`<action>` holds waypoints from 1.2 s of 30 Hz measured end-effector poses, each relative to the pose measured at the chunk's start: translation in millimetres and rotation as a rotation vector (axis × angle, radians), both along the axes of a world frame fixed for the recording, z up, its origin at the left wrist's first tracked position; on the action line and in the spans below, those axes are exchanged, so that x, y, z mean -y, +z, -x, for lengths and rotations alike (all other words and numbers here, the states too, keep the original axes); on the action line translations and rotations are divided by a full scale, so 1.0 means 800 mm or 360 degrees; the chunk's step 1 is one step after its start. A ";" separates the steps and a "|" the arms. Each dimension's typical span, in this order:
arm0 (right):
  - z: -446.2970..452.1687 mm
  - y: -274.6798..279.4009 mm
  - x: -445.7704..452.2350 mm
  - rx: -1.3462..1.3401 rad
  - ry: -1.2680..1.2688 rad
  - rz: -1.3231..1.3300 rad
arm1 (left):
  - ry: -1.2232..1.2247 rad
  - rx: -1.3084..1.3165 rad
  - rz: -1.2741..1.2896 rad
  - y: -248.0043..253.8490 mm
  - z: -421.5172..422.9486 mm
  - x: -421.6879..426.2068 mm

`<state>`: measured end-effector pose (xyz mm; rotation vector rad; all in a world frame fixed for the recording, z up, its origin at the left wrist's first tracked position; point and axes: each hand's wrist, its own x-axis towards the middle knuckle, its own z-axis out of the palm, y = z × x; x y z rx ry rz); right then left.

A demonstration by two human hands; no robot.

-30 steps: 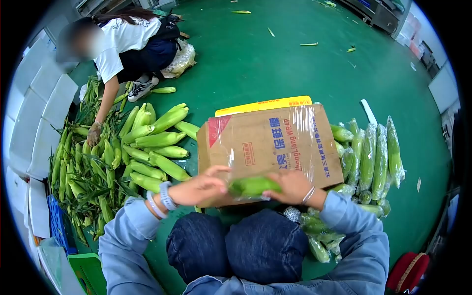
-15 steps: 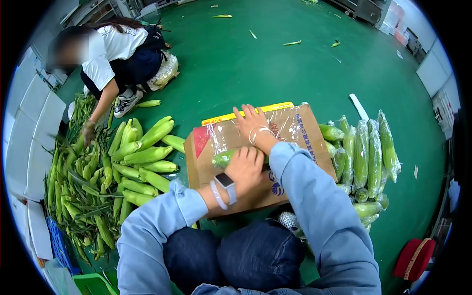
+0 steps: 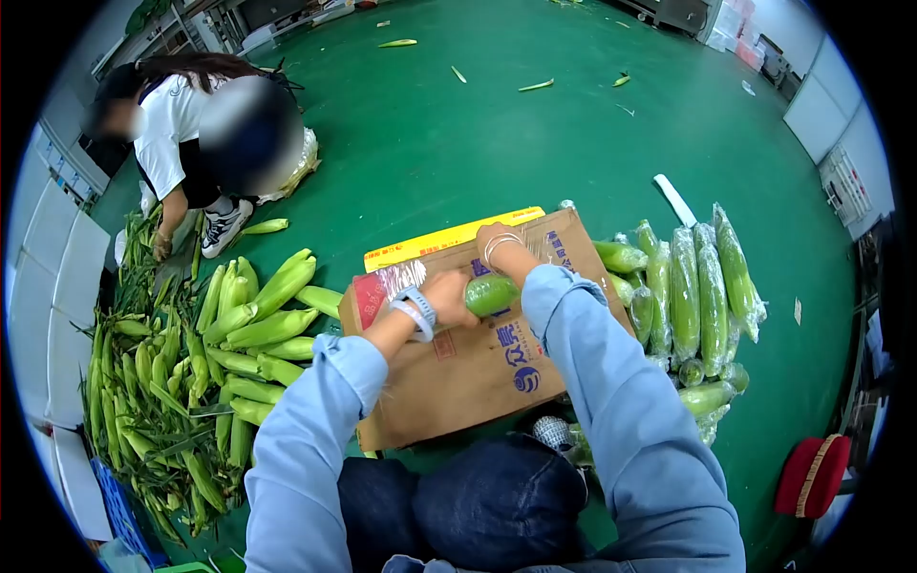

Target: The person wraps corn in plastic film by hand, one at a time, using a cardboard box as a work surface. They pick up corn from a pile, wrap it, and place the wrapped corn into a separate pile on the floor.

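My left hand (image 3: 447,296) is closed around an ear of corn (image 3: 491,296) in green husk, its rounded end showing at the right of my fist, glossy with clear film. It is over a flat cardboard box (image 3: 449,382) with blue print. Near the box's far edge is my right hand (image 3: 499,241), fingers curled down; what they grip is hidden. A long yellow carton (image 3: 454,236) lies along that far edge, behind the right hand. Clear plastic film (image 3: 406,275) lies crinkled at the box's left corner.
Unwrapped corn ears (image 3: 272,320) lie left, beside a husk-strewn corn pile (image 3: 158,382). Film-wrapped corn ears (image 3: 684,286) are stacked right, near a white strip-like object (image 3: 674,201). Another person (image 3: 177,143) crouches far left, reaching into the pile. A red object (image 3: 812,476) stands lower right.
My left hand has moved up and left with the corn, lifting it off the box's middle. My right hand has gone from spread flat to curled at the far edge. The view shifted slightly.
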<state>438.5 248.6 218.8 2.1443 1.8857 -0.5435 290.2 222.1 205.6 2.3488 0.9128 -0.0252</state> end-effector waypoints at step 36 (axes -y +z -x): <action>0.100 0.032 0.265 -0.1278 0.0015 -0.1124 | 0.1416 0.2246 0.0364 0.129 0.116 0.148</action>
